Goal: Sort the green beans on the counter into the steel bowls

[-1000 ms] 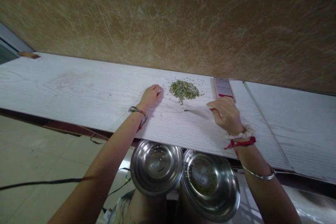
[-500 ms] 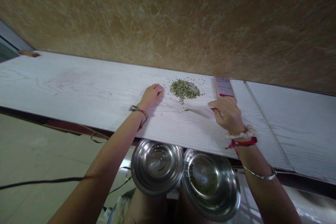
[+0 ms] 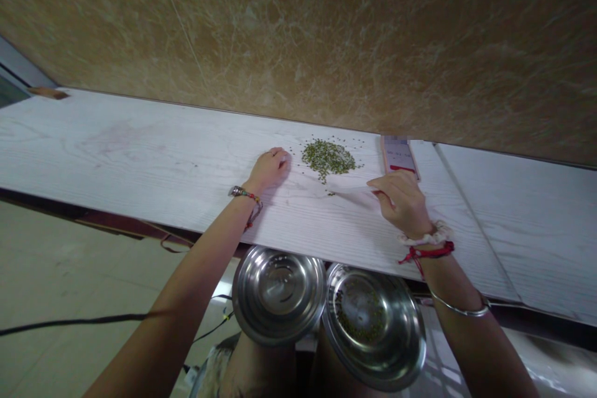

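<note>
1. While the hands are well apart, we see the right hand (image 3: 402, 201) pinching a thin white strip (image 3: 358, 190) by one end, probably keeping its fingers clear of the few stray beans (image 3: 331, 193) by the other tip.
2. The left hand (image 3: 269, 168) rests on the tabletop (image 3: 186, 155), perhaps as a brace; we cannot tell whether its curled fingers hold anything.
3. We find the pile of green beans (image 3: 329, 158) toward the far edge, likely within both hands' reach.
4. A phone (image 3: 398, 153) lies at that edge, screen up, seemingly for viewing.
5. Below the near edge, the legs apparently support a left bowl (image 3: 247, 323) and a right bowl (image 3: 403, 323) containing beans.
</note>
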The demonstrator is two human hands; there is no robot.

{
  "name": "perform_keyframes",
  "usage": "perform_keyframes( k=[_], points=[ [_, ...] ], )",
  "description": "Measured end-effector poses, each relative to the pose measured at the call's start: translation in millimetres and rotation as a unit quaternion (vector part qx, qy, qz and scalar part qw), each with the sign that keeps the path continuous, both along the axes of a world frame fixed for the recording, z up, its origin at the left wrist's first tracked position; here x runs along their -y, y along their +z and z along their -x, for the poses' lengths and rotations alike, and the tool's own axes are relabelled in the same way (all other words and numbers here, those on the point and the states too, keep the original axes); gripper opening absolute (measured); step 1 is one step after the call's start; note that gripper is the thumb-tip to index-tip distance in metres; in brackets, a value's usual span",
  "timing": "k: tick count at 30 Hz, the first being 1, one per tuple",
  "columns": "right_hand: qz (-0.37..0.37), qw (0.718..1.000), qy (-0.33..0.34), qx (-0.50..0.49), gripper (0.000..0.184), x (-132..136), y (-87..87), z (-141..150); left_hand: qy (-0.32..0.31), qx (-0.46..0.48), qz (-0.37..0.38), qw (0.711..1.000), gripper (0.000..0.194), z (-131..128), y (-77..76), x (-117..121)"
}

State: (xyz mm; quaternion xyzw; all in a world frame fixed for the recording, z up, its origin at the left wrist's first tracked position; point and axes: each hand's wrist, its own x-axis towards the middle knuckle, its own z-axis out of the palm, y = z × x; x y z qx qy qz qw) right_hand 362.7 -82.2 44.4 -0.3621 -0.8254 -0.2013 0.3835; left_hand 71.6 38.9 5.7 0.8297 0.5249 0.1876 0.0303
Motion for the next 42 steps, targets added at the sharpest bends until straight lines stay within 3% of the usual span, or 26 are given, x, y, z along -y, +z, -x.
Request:
perform_keyframes(
  k=[15, 28, 35, 42],
  points=[
    [-0.025, 1.000, -0.010, -0.005, 0.021, -4, -3.4, 1, 0.004, -0.003, 0.009, 1.000, 0.036, -1, 1.6, 1],
    [0.063, 0.998, 0.009, -0.017, 0.022, -1, -2.2, -1, -0.009, 0.010, -0.017, 1.000, 0.033, 3, -4.2, -3],
    [0.061, 0.998, 0.015, 0.009, 0.021, -1, -0.1, 1, -0.008, 0.018, -0.013, 1.000, 0.031, 2, -3.1, -1],
    [0.111, 0.993, 0.014, 0.044, 0.019, 9, 15.5, -3, -0.017, 0.050, 0.000, 0.999, 0.031, 1, 1.7, 1]
  ],
)
